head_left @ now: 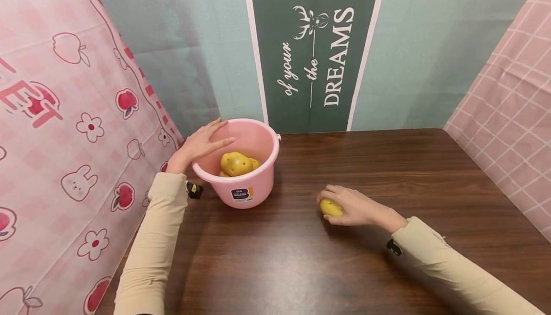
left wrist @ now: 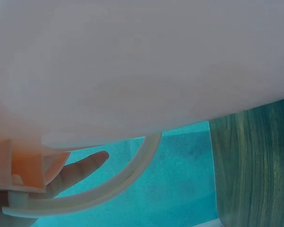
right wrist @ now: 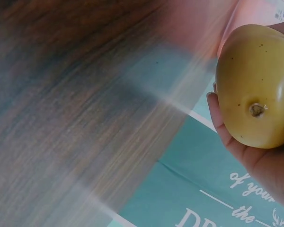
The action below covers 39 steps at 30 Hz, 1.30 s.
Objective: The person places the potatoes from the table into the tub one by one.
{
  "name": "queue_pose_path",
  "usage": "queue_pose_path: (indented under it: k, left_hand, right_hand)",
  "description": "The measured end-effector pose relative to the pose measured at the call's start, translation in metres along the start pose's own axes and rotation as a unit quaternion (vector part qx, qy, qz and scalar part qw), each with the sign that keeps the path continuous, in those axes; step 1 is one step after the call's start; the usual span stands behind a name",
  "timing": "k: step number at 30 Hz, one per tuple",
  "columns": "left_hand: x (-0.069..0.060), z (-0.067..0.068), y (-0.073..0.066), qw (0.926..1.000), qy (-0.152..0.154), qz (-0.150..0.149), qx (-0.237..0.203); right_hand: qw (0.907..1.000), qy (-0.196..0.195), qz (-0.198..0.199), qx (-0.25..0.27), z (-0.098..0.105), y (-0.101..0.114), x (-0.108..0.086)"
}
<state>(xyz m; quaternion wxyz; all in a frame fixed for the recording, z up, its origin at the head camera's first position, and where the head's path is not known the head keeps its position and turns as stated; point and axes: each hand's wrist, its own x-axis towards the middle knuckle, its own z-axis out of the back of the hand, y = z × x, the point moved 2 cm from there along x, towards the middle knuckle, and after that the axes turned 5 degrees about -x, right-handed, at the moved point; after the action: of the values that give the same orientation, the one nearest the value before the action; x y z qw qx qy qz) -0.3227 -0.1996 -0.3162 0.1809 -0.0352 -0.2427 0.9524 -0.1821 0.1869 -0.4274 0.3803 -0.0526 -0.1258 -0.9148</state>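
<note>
A pink bucket (head_left: 244,188) stands on the table at left, with several yellow potatoes (head_left: 236,163) inside. My left hand (head_left: 202,143) rests on the bucket's left rim. Its thumb reaches over the opening, and the fingers lie fairly straight along the far rim. In the left wrist view, one straight finger (left wrist: 85,168) shows beside the bucket's white handle (left wrist: 128,177). To the right of the bucket, my right hand (head_left: 350,205) holds a yellow potato (head_left: 330,207) low over the table. The right wrist view shows this potato's dimpled end, with fingers curled behind it.
The dark wood table (head_left: 284,257) extends in front and to the right. Behind it hangs a green cloth (head_left: 318,114) with white lettering. A pink printed cloth (head_left: 94,186) borders the left side, and a pink checked cloth (head_left: 508,104) the right.
</note>
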Motion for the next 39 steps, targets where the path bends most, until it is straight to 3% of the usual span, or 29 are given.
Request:
queue_pose_path:
  k: [39]
  left_hand:
    - [0.0,0.0,0.001,1.0,0.002,0.002,-0.009]
  right_hand:
    - [0.9991,-0.043,0.007,-0.004,0.019,0.006,0.018]
